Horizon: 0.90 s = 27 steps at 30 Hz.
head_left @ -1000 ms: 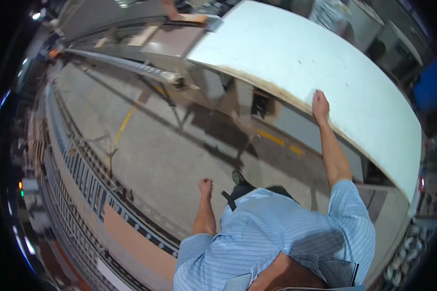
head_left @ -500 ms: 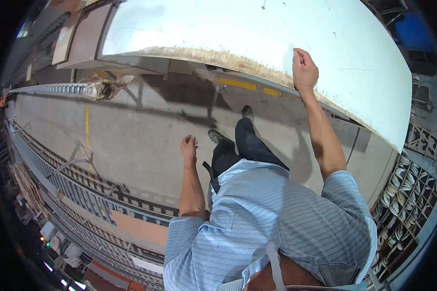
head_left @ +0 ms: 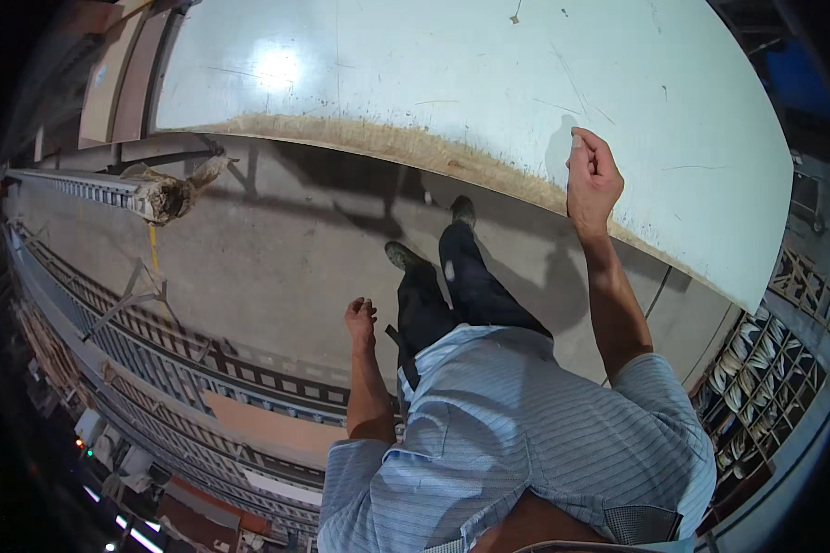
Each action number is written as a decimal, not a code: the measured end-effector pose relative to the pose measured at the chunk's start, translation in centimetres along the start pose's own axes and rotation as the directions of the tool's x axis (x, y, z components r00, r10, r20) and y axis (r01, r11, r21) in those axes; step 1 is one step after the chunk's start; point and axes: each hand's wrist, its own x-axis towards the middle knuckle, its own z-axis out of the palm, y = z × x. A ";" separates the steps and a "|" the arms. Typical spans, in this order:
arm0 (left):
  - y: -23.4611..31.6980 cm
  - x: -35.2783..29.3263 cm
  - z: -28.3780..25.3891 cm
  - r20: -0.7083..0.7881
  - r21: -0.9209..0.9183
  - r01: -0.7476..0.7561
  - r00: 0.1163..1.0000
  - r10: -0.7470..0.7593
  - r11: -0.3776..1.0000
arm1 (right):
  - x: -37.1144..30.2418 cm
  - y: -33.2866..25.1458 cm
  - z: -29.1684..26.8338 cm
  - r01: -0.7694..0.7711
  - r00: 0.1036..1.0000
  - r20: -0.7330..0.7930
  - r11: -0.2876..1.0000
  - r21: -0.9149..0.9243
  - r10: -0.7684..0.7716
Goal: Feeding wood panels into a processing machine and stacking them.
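My right hand (head_left: 595, 182) hovers over or rests on the near edge of a large white board (head_left: 387, 64); I cannot tell whether it touches. Its fingers are curled in with the thumb pressed against them, and whatever they may hold is hidden. A soft shadow of the hand falls on the white surface. The board's near edge is worn to a rough brown strip (head_left: 415, 146). Lower down, beside my left leg, hangs my left hand (head_left: 361, 323), its fingers loosely bent and somewhat apart, with nothing seen in them.
Left of me a long metal conveyor (head_left: 92, 184) ends in a wrapped bundle (head_left: 164, 198). Roller tracks (head_left: 194, 369) run along the lower left, with a tan panel (head_left: 267, 422) on them. Brown boards (head_left: 124, 83) stand at the far left, and a wire rack (head_left: 756, 387) of pale coils at the right.
The view has shifted, so the board takes up more of the picture and both hands appear lower. My left hand's fingers look a little more curled; my right hand stays closed near the board's edge.
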 end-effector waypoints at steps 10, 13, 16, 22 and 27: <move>3.5 -2.1 3.7 0.004 -0.048 -0.082 0.997 0.083 0.995 | -0.4 0.2 -0.2 0.013 0.999 0.048 1.000 -0.002 -0.013; 4.9 -2.3 4.2 -0.013 -0.051 -0.138 0.990 0.137 0.989 | -0.7 0.0 -0.2 -0.024 0.998 0.063 1.000 -0.004 0.024; 6.8 -1.6 3.4 -0.082 -0.071 -0.257 0.964 0.251 0.964 | -0.5 0.4 0.1 0.003 1.000 0.008 0.999 -0.047 -0.002; 13.4 1.4 -1.3 -0.345 -0.026 -0.560 0.783 0.518 0.828 | 0.2 0.7 0.4 0.008 0.999 -0.046 0.985 -0.175 -0.016; 24.8 -0.6 -8.0 -0.610 0.175 -0.781 0.392 0.688 0.600 | 0.8 2.6 1.4 0.191 0.962 -0.144 0.946 -0.263 -0.234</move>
